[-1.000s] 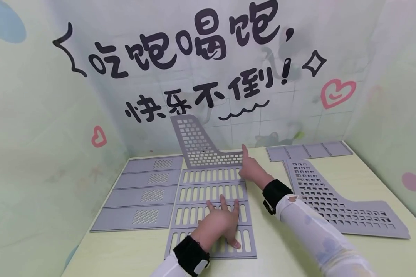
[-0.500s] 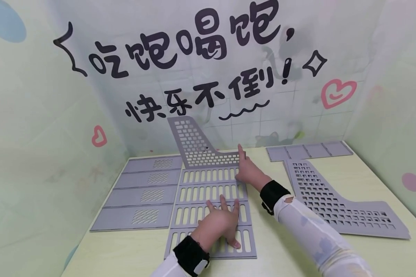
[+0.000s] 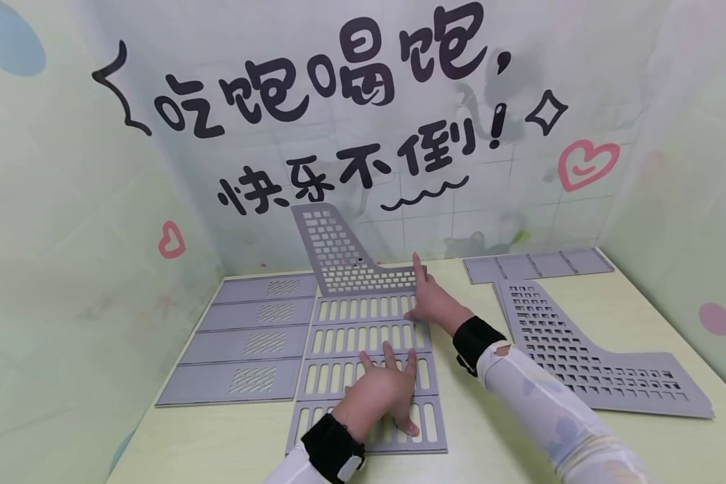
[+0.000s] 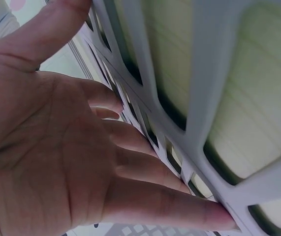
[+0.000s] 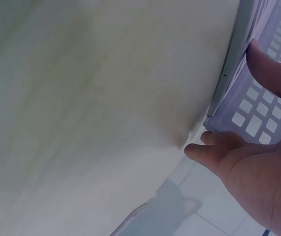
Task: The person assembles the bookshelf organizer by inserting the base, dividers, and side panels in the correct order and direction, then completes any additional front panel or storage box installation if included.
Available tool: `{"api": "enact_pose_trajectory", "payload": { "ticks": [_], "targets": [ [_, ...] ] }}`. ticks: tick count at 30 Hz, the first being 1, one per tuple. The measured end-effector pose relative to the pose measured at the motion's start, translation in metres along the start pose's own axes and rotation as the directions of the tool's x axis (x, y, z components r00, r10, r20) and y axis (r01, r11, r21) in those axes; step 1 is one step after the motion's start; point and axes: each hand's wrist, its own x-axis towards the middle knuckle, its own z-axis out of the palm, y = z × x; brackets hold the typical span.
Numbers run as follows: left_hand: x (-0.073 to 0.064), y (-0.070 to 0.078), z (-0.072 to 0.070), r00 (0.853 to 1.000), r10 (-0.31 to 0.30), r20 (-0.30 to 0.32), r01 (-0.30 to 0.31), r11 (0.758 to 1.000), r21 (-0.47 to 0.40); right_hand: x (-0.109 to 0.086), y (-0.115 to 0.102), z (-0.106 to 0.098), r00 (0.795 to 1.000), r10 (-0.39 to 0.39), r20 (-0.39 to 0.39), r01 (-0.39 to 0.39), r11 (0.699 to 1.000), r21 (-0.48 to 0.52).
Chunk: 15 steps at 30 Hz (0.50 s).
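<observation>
Spread fingers of my left hand [image 3: 382,393] press on the near part of a flat grey panel with rows of long slots [image 3: 375,339]. In the left wrist view, the fingertips [image 4: 224,216] lie along the slotted panel's bars [image 4: 174,123]. An L-shaped grey panel with a grid of small holes [image 3: 339,259] stands at the slotted panel's far end, its tall side on the left. My right hand [image 3: 433,299] is at the low right end of this L-shaped panel, fingers extended. In the right wrist view, the thumb [image 5: 265,66] touches the slotted panel's edge, with the fingers below.
A flat panel in sections with slanted cuts [image 3: 248,339] lies on the left. More L-shaped panels [image 3: 593,363] are stacked on the right, near a plain sectioned strip [image 3: 541,264] at the back. A printed curtain [image 3: 363,134] hangs behind the pale table [image 3: 478,423].
My right hand has shifted slightly left along the end of the standing L-shaped panel, and that panel has moved a little left too. The left hand has stayed in place.
</observation>
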Motion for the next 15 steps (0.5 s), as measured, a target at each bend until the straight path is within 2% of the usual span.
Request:
{"api": "enact_pose_trajectory", "payload": {
  "ticks": [6, 15],
  "targets": [
    [0.0004, -0.0004, -0.0019, 1.000, 0.011, -0.001, -0.011, 1.000, 0.002, -0.0023, -0.0026, -0.0003, 0.999, -0.042, 0.011, 0.042, 0.999, -0.016],
    [-0.0007, -0.0011, -0.0029, 1.000, 0.014, -0.001, -0.014, 1.000, 0.003, -0.0056, -0.0061, -0.0005, 0.998, -0.057, 0.026, 0.058, 0.998, -0.029]
  ]
}}
